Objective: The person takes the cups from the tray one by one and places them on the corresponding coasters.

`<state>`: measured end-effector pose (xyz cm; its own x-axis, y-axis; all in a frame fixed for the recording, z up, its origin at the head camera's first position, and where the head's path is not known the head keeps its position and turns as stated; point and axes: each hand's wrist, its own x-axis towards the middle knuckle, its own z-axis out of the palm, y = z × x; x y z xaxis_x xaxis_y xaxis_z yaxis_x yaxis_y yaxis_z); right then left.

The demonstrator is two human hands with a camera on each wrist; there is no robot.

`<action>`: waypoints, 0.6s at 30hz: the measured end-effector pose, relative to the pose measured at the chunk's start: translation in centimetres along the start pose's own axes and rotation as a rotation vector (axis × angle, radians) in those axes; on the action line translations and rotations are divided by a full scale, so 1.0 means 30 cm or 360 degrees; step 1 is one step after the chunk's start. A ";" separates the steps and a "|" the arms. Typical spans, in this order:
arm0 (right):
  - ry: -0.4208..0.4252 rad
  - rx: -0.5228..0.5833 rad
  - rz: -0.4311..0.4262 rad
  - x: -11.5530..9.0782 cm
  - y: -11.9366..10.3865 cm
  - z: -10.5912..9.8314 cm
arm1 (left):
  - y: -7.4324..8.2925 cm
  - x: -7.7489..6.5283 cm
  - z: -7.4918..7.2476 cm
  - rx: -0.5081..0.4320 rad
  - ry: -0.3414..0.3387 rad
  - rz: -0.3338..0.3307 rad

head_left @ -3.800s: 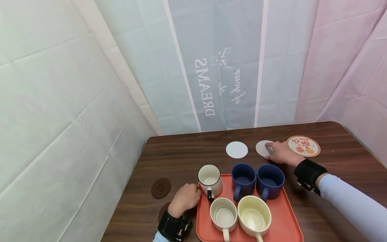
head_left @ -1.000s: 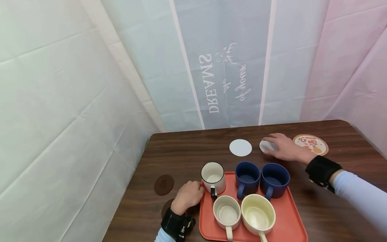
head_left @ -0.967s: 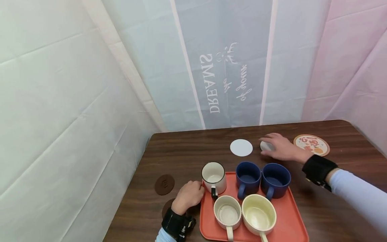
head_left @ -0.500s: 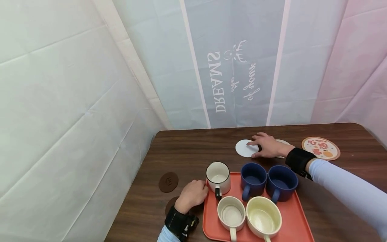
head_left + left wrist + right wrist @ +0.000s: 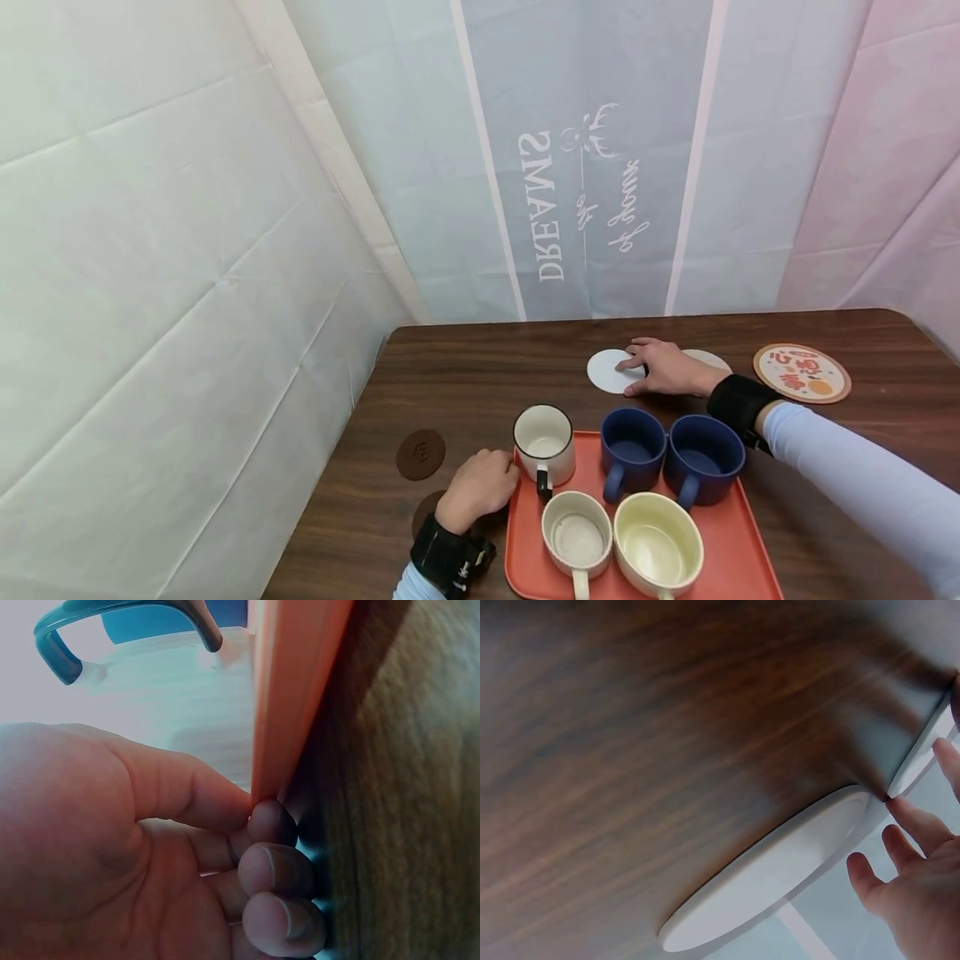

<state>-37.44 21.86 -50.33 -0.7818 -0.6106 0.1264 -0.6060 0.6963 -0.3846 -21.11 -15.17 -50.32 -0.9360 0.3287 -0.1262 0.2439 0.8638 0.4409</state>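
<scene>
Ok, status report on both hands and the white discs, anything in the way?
Left hand pinching edge of red tray. Right hand touching leftmost white disc. No obstruction seen; mugs clear of disc.

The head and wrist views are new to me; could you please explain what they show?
There is no machine: a person works with a bare left hand and right hand. The head view comes from a camera worn on the head, looking forward and down; each wrist view shows one hand's work up close.

On the brown wood-grain table lies an orange-red tray bearing a white mug with a black rim, two dark blue mugs, an off-white mug and a pale yellow mug. Around it lie two flat white discs, a round cream disc with red print and two dark brown discs.

The left hand grips the tray's edge. The right hand touches one white disc; whether it pinches it is unclear.
</scene>
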 end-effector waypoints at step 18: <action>0.0049 -0.0057 -0.0101 -0.022 0.016 0.003 | 0.000 -0.002 0.003 -0.0048 -0.0012 -0.0024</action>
<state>-37.21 22.57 -50.67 -0.7457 -0.6422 0.1778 -0.6587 0.6701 -0.3423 -21.03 -15.17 -50.40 -0.9376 0.3184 -0.1397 0.2216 0.8568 0.4656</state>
